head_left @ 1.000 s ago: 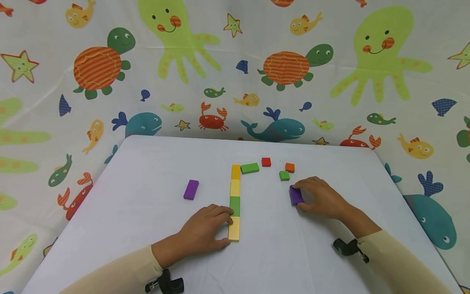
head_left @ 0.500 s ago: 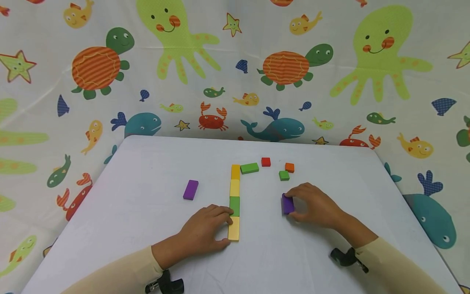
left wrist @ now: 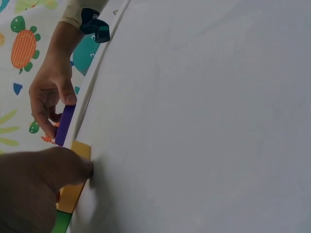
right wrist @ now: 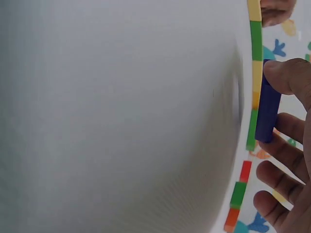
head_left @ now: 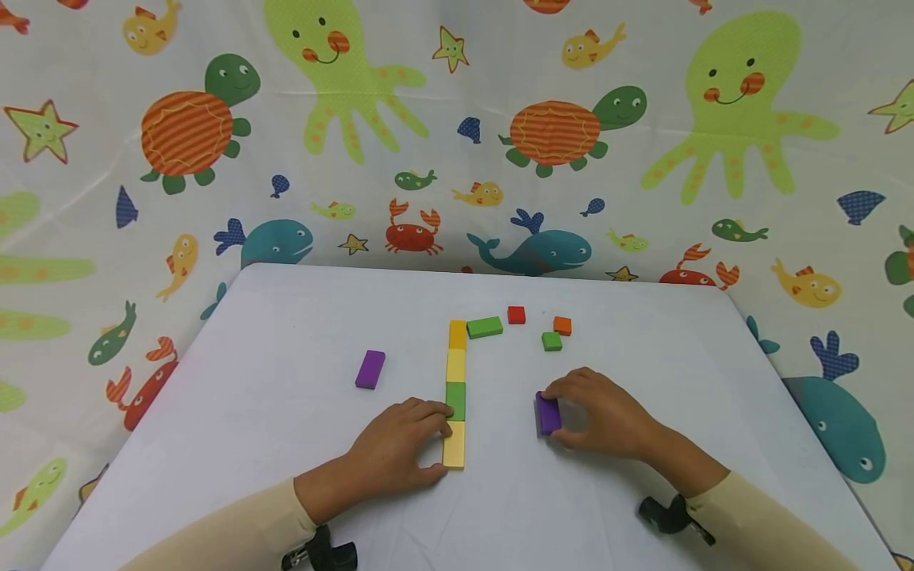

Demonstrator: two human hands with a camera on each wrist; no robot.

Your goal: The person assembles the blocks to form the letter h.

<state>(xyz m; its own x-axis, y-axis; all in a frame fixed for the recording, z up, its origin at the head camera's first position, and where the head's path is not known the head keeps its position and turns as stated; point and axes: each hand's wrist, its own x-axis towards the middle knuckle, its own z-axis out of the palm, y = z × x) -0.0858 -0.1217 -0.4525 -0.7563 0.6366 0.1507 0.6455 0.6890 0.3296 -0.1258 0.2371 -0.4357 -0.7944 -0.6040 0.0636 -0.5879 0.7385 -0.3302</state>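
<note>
My right hand (head_left: 603, 416) pinches a purple block (head_left: 548, 414) between thumb and fingers, to the right of a straight row of blocks. In the right wrist view the purple block (right wrist: 268, 104) is held by its two ends, the other fingers spread behind it. Whether it touches the table I cannot tell. At the row's near end, my left hand (head_left: 393, 448) holds a pale yellow block (head_left: 454, 446), its thumb at the near corner. One fingertip rests on the green block (head_left: 455, 402) beyond. Farther along lie a yellow block (head_left: 456, 365) and a deeper yellow block (head_left: 458, 334).
A green block (head_left: 485, 327) sits crosswise at the row's far end. Beyond it lie a red cube (head_left: 516, 315), an orange cube (head_left: 562, 326) and a green cube (head_left: 551, 341). Another purple block (head_left: 370, 369) lies left of the row. A sea-animal curtain hangs behind the white table (head_left: 286, 333).
My right hand has brought the purple block left and nearer, closer to the row. The left hand and the blocks in the row have stayed in place.
</note>
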